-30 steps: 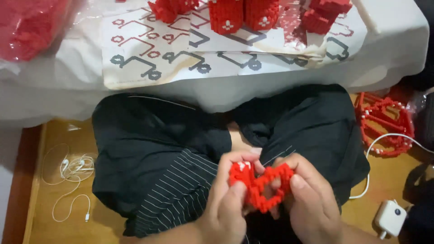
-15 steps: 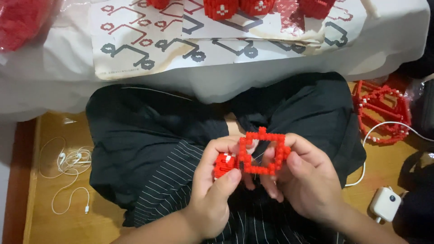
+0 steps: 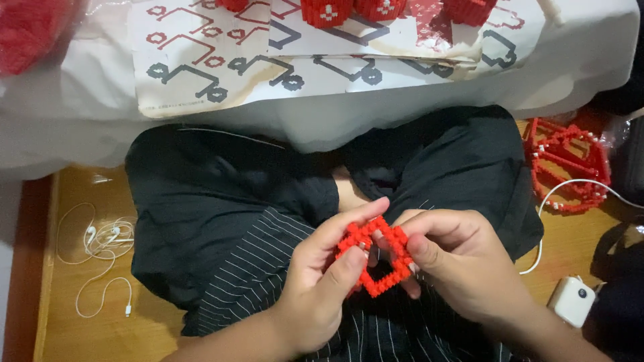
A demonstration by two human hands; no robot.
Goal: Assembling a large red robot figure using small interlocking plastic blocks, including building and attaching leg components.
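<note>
Dark-clothed lap [image 3: 221, 221]: red bead frame [image 3: 377, 263] pinched between left hand [image 3: 322, 288], right hand [image 3: 463, 268].

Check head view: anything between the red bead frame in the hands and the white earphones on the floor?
Yes. In the head view, the person's lap in black cloth lies between the red bead frame and the white earphones, then bare wooden floor.

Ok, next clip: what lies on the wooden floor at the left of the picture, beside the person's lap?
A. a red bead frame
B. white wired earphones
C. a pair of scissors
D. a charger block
B: the white wired earphones lie loosely coiled on the wooden floor at the left, while the red bead frame and the white charger block lie at the right.
</note>
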